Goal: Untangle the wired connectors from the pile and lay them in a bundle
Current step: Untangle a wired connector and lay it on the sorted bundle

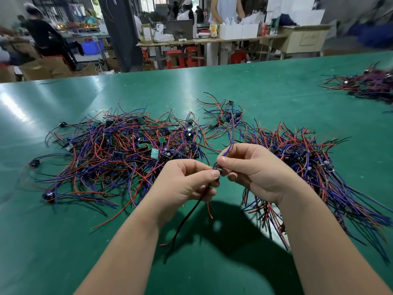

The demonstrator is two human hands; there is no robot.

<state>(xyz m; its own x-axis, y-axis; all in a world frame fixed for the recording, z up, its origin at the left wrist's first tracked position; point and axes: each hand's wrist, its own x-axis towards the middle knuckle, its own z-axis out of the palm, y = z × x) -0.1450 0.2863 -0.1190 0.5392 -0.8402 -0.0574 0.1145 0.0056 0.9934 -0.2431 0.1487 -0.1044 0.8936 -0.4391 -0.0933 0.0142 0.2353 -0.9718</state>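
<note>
Both hands are raised over the glossy green surface (63, 241) and meet close together. The left hand (187, 184) has its fingers (209, 174) curled, with thumb and forefinger pinching a small round black connector (218, 170). Thin black and red wires (184, 224) run out from under those fingers, pass the palm and hang down towards the surface below the wrist.

The right hand (257, 173) also has its fingers (225, 161) curled. The thumb tip lies against the other side of the connector. Thumb and forefinger nip a thin blue wire (230, 146), which rises from the fingers towards a small loose cluster of wired parts (223, 119) lying beyond them.

Left of the left fingers and beyond them sprawls the large tangled pile of red, blue and black wires with small green circuit boards and black connectors (119, 150). Right of the right fingers, partly hidden behind that wrist, lies a straighter bundle of the same wired connectors (314, 167). Its black connectors are gathered about level with the fingers, and its wire tails fan out towards the near right edge.

Well beyond the right fingers, at the far right edge of the surface, sits another blurred heap of wires (370, 84). Past the surface there are workbenches, red stools (176, 58) and people, all too blurred to make out further.
</note>
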